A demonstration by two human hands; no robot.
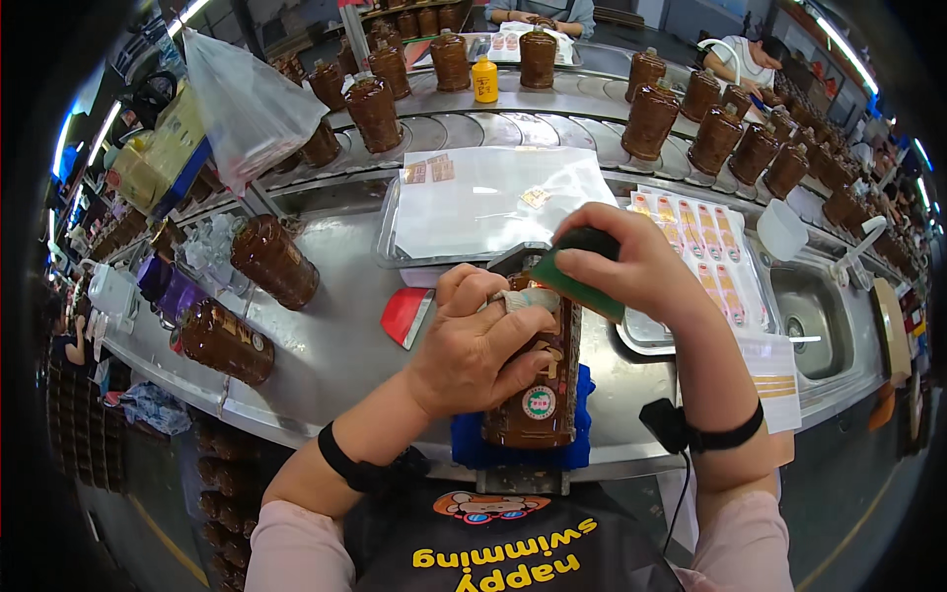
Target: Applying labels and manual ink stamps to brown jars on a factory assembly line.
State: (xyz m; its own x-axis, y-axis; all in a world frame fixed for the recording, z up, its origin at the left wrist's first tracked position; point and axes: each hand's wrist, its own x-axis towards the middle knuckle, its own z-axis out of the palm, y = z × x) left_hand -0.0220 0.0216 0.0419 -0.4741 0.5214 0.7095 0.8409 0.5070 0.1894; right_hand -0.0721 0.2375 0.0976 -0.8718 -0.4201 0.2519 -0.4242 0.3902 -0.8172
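A glossy brown bottle (533, 419) lies in front of me on a blue cloth (582, 419), its base toward me and a round green-and-white sticker near that end. My left hand (473, 345) is closed over its upper side, thumb and fingers pressed on it; one finger wears a beige wrap. My right hand (636, 261) grips a flat green scraper (582, 286) with a dark upper part, its edge against or just above the bottle's far part. The hands hide much of the bottle's face and its neck.
Two brown bottles (274, 261) lie at the left, near a red scraper (406, 316). A tray with white sheet (473, 217) stands ahead; a sticker sheet (695, 247) and sink (814, 311) are right. Beyond, a conveyor (493, 128) carries several bottles; two people sit behind it.
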